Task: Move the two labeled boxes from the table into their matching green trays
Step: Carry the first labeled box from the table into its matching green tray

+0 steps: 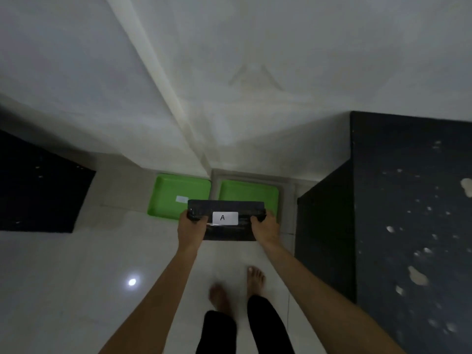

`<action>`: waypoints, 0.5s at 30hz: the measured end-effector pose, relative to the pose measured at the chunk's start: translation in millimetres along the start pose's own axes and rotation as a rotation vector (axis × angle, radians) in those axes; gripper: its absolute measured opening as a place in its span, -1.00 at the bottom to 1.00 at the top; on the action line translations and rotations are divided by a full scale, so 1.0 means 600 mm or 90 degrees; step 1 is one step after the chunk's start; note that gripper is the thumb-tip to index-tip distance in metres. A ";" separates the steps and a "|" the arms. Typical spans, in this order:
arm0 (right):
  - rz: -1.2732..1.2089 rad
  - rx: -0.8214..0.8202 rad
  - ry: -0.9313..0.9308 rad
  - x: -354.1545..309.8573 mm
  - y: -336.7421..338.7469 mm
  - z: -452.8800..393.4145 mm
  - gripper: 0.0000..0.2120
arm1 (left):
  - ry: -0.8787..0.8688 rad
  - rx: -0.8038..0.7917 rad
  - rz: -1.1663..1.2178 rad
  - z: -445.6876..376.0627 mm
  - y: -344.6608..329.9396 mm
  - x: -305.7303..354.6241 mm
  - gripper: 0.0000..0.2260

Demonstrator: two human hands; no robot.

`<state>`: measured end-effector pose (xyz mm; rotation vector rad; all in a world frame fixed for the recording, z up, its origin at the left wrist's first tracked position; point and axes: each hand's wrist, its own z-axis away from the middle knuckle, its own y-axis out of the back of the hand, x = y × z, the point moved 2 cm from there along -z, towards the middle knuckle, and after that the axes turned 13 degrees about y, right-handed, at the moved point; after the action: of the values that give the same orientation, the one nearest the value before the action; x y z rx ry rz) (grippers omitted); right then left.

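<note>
The fingers (192,217) of the left hand (191,229) are curled over the left end of a black box (226,226), and the fingers (258,217) of the right hand (265,229) are curled over its right end, so both hands are closed on it and carry it in the air between them. A white label (225,218) on the box's top face reads "A". The box hangs above the pale tiled floor (76,264), in front of two green trays that lie side by side on the floor against the foot of the white wall (255,72). The left green tray (168,195) has a small white label (181,199) in it, too blurred to read; the box covers its near right corner. The right green tray (249,191) is partly hidden behind the box. A dark speckled desk (408,213) stands at the right. The person's bare feet (255,279) are on the floor below the box.
</note>
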<state>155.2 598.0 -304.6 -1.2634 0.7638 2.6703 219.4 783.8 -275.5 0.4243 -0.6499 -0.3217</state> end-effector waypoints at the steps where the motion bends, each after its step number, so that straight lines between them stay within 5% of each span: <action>1: -0.015 0.018 -0.022 0.020 -0.019 -0.034 -0.65 | 0.000 -0.008 0.001 -0.041 -0.022 -0.004 -0.69; 15: 0.006 0.136 -0.046 0.364 -0.230 -0.556 -0.69 | -0.093 -0.159 -0.108 -0.657 -0.382 -0.108 -0.72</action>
<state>285.7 532.0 -700.4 -1.1071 1.0146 2.5441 387.2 721.6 -699.7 0.2184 -0.7074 -0.5926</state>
